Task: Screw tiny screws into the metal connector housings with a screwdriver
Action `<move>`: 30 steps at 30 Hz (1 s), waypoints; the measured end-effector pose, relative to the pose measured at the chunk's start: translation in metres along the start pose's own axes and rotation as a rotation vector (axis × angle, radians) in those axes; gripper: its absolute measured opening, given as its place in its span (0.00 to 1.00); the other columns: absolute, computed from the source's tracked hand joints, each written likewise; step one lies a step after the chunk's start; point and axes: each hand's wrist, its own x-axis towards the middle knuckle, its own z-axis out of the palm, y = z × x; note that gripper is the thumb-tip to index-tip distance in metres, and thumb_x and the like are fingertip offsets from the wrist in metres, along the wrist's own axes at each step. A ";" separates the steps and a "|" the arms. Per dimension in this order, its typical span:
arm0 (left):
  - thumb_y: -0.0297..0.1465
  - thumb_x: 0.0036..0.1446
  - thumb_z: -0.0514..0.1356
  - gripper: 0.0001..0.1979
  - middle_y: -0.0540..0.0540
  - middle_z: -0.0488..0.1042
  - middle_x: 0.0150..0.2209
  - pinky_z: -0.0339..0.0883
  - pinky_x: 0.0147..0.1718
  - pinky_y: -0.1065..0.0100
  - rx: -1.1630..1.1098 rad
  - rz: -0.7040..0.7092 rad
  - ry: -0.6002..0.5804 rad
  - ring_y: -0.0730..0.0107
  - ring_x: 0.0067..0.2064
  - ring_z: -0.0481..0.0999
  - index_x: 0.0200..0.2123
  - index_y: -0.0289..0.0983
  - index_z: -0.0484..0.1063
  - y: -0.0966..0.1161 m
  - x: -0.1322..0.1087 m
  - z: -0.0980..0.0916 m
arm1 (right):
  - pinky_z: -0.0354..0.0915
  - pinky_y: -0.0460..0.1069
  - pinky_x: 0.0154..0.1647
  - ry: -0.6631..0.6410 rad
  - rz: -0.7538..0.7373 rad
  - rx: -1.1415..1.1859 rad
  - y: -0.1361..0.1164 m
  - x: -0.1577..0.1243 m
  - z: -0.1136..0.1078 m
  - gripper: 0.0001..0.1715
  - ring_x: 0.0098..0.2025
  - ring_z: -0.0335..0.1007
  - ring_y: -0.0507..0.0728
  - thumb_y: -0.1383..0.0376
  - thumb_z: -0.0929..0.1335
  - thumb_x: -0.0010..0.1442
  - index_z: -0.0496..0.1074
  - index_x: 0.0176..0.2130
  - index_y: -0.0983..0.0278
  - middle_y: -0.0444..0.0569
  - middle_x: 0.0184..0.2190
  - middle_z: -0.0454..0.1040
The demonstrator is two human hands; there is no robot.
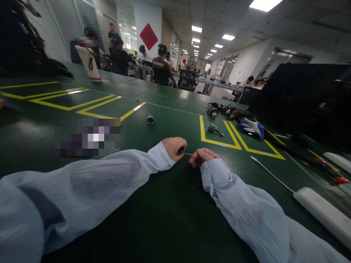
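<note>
My left hand (172,147) is closed round a small round metal cup-shaped part (180,151), whose dark open end faces right. A thin metal rod (188,154) spans the gap between my hands. My right hand (204,157) pinches the rod's right end; whatever else its fingers hold is hidden. Whether the rod enters the cup-shaped part, I cannot tell. Below my hands, a tiny dark ring (193,188) lies on the green table (164,219). Farther off stand a similar metal cup (150,119) and, to the right, a metal cup with a stem (215,130) on its side.
Yellow tape (219,143) marks boxes on the table. Right of it lie blue-and-white gloves (252,128), dark tools with cables (219,109), a white power strip (320,208) with its cord, and a large black screen (301,98). A white cup (89,64) stands far left. Several people sit beyond.
</note>
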 end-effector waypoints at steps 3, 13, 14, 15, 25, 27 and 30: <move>0.24 0.44 0.52 0.02 0.50 0.66 0.22 0.59 0.25 0.75 -0.052 0.040 0.068 0.75 0.25 0.65 0.23 0.35 0.63 -0.002 0.000 0.001 | 0.63 0.45 0.20 -0.038 0.008 0.064 0.002 0.002 -0.001 0.11 0.18 0.66 0.50 0.61 0.69 0.45 0.70 0.20 0.66 0.46 0.17 0.74; 0.25 0.43 0.52 0.02 0.52 0.65 0.20 0.58 0.22 0.76 -0.108 0.008 0.104 0.78 0.22 0.64 0.22 0.35 0.63 -0.002 0.000 0.002 | 0.64 0.45 0.21 -0.110 0.032 0.160 0.003 0.005 -0.005 0.11 0.20 0.67 0.50 0.60 0.70 0.44 0.70 0.21 0.66 0.46 0.19 0.75; 0.25 0.43 0.52 0.02 0.51 0.65 0.20 0.58 0.23 0.76 -0.080 -0.006 0.098 0.77 0.23 0.65 0.22 0.35 0.63 -0.002 0.000 0.002 | 0.64 0.45 0.20 -0.090 0.030 0.143 0.002 0.004 -0.004 0.11 0.20 0.67 0.50 0.60 0.70 0.45 0.70 0.21 0.66 0.46 0.19 0.75; 0.25 0.43 0.52 0.02 0.51 0.66 0.20 0.58 0.23 0.76 -0.048 -0.021 0.085 0.76 0.23 0.65 0.22 0.35 0.63 -0.002 0.001 0.001 | 0.64 0.45 0.20 -0.064 0.027 0.115 0.002 0.004 -0.003 0.11 0.19 0.67 0.50 0.60 0.70 0.45 0.70 0.20 0.66 0.47 0.18 0.75; 0.25 0.43 0.52 0.02 0.52 0.64 0.20 0.59 0.23 0.75 -0.057 0.013 0.085 0.76 0.23 0.64 0.22 0.36 0.62 -0.003 0.000 0.001 | 0.63 0.45 0.19 -0.053 0.038 0.074 0.001 0.003 0.000 0.11 0.19 0.66 0.50 0.61 0.69 0.45 0.70 0.19 0.66 0.47 0.18 0.74; 0.26 0.44 0.52 0.02 0.52 0.64 0.20 0.58 0.23 0.75 -0.100 0.019 0.107 0.77 0.22 0.64 0.22 0.36 0.62 -0.004 0.000 0.001 | 0.63 0.45 0.20 -0.078 0.044 0.094 0.000 0.004 -0.001 0.11 0.19 0.66 0.50 0.61 0.69 0.45 0.70 0.20 0.66 0.47 0.18 0.74; 0.26 0.43 0.52 0.02 0.52 0.65 0.19 0.58 0.22 0.76 -0.142 0.003 0.122 0.78 0.21 0.64 0.21 0.36 0.62 -0.005 0.001 0.002 | 0.63 0.45 0.20 -0.101 0.038 0.113 0.000 0.004 -0.001 0.10 0.20 0.66 0.50 0.61 0.69 0.46 0.70 0.21 0.65 0.46 0.19 0.74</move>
